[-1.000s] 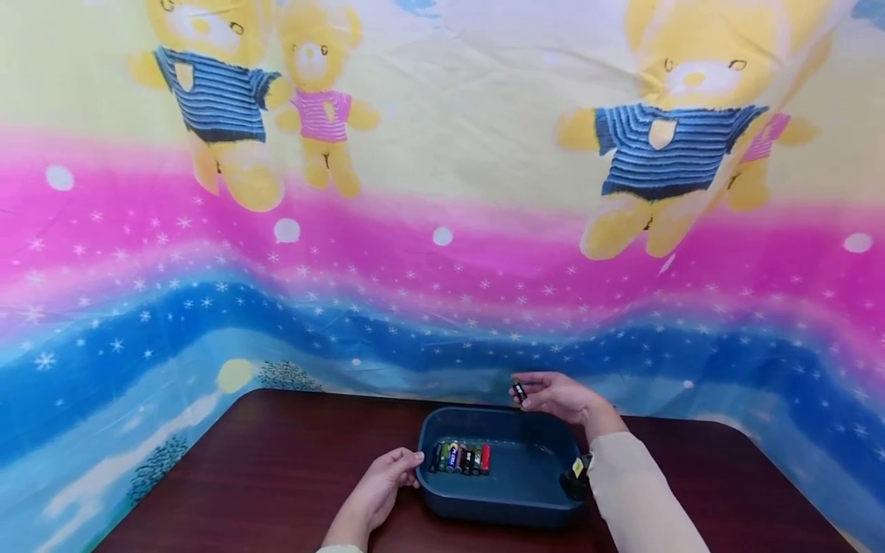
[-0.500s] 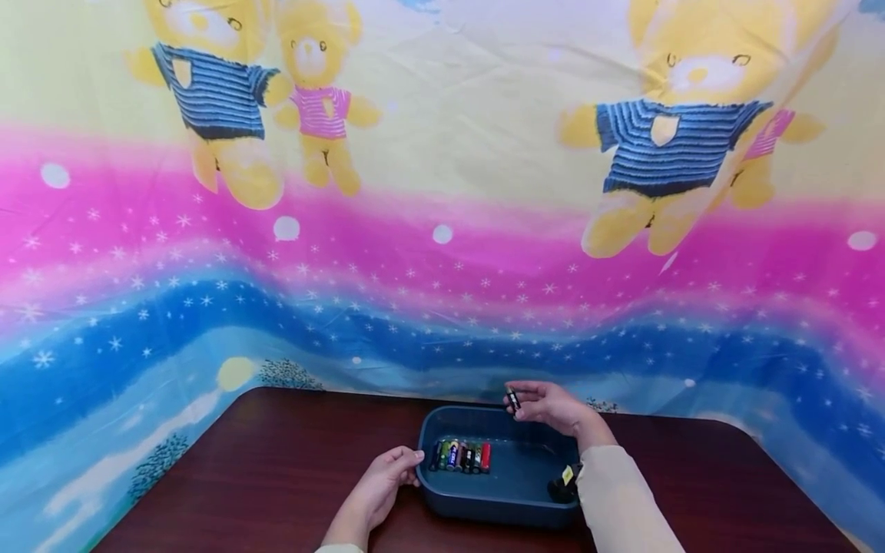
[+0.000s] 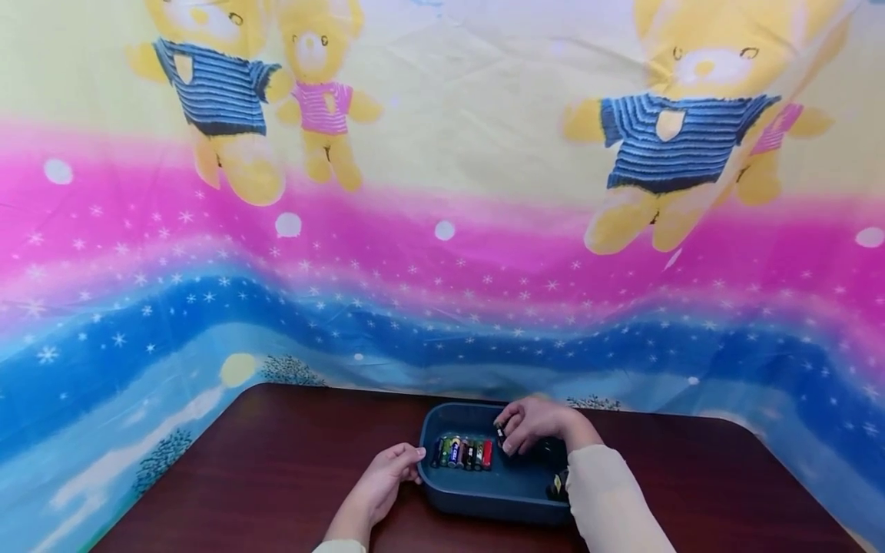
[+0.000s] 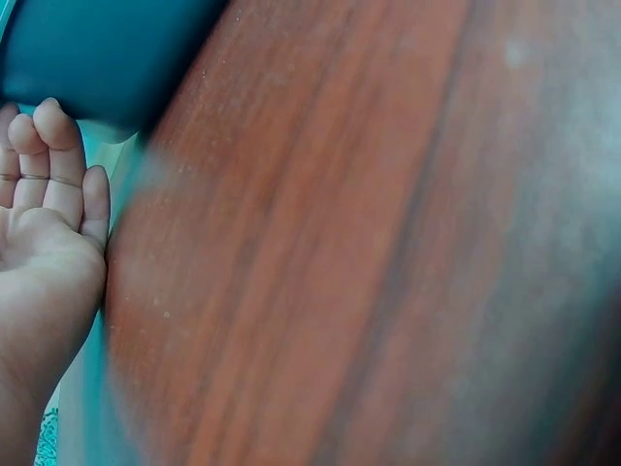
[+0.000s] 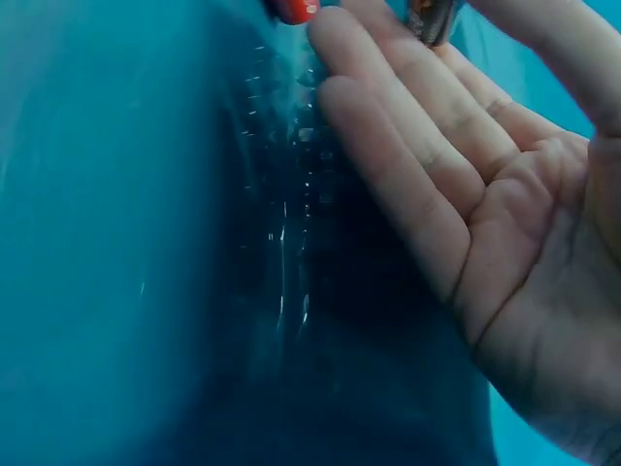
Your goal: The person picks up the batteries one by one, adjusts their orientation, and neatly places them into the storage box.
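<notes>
A dark blue plastic tub (image 3: 498, 505) stands on the brown table. My left hand (image 3: 383, 478) grips its left rim, thumb on top; in the left wrist view the fingers (image 4: 58, 146) lie against the outer wall. Inside, at the left, several batteries (image 3: 456, 453) lie side by side in a row, a red one (image 3: 487, 455) at its right end. My right hand (image 3: 538, 424) reaches into the tub and pinches a black battery (image 3: 501, 432) just right of that row. In the right wrist view, part of the held battery (image 5: 433, 21) shows beyond the fingers.
The wood-grained table (image 3: 276, 461) extends on both sides of the tub. Behind it hangs a cloth (image 3: 442, 307) printed with teddy bears. A black wrist device with a yellow label (image 3: 557, 485) sits by the right sleeve (image 3: 611, 499), overlapping the tub.
My right hand has moved down and left from above the tub's far rim into the tub, carrying the black battery beside the row. The left hand stays on the rim.
</notes>
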Available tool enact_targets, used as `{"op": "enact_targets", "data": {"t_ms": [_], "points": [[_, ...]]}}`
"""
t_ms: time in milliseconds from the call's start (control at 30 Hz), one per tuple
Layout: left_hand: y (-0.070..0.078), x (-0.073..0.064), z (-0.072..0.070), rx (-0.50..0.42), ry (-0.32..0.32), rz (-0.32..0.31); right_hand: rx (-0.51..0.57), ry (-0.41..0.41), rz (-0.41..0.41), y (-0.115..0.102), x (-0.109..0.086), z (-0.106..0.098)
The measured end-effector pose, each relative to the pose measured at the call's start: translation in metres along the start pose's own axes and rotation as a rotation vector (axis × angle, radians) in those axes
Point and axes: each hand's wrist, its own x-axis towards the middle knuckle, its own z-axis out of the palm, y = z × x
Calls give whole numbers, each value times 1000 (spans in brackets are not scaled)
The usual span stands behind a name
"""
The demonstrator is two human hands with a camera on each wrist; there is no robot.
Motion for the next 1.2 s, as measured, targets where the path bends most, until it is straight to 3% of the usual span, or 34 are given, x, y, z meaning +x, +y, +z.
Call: {"op": "enact_targets", "data": {"t_ms": [167, 267, 667, 1200], "points": [[1, 1, 1, 0, -12, 6, -196, 31, 103, -4, 0, 5], [2, 2, 1, -1, -13, 12, -233, 40, 129, -4, 1, 6], [0, -1, 0, -10, -3, -17, -168, -2, 163, 8, 9, 11], [-3, 3, -2, -24, -7, 11, -102, -34, 176, 8, 14, 11]]}}
